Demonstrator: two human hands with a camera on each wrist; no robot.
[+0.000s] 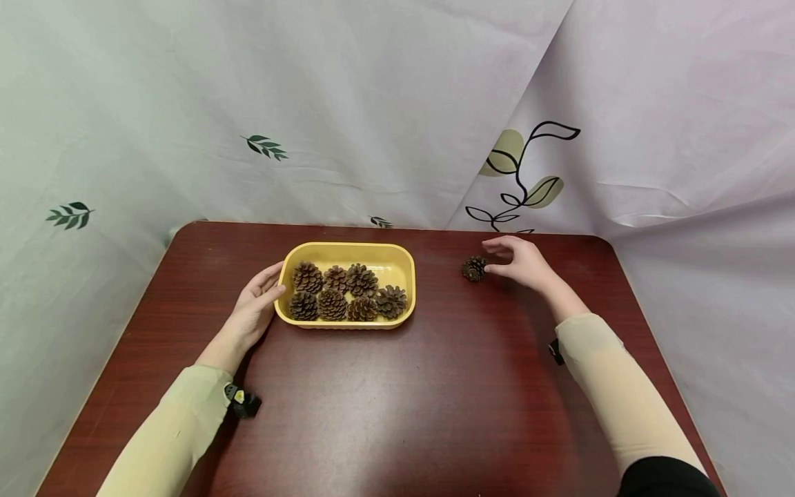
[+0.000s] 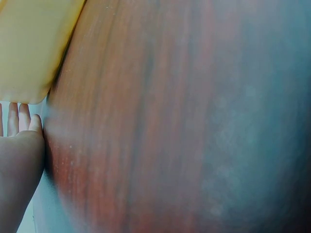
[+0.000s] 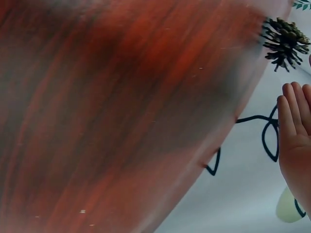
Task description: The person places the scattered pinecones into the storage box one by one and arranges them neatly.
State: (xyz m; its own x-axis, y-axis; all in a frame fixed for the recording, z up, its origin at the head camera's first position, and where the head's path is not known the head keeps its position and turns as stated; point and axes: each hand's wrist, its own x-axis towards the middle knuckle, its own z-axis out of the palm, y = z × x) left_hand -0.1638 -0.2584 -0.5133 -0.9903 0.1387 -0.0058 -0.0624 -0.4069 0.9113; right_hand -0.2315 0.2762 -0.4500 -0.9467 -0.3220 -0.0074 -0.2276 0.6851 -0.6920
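A yellow plastic tray (image 1: 406, 276) stands on the table, with several brown pine cones (image 1: 332, 304) lying inside. At its left end, my left hand (image 1: 256, 304) holds the rim, the thumb on the edge and the fingers along the outer wall. In the left wrist view, fingertips of the left hand (image 2: 19, 155) meet the end of the tray (image 2: 34, 53). Right of the tray lies a single pine cone (image 1: 474, 268). My right hand (image 1: 518, 262) is beside that cone, fingers extended over its far side and thumb close to it. The right wrist view shows the cone (image 3: 286, 42) apart from the fingers of the right hand (image 3: 297, 126).
The dark red-brown wooden table (image 1: 373, 400) has rounded far corners. A pale cloth (image 1: 348, 103) with leaf patterns hangs behind and beside it. A small black wrist camera (image 1: 243, 402) sits on the left sleeve, another (image 1: 555, 351) on the right.
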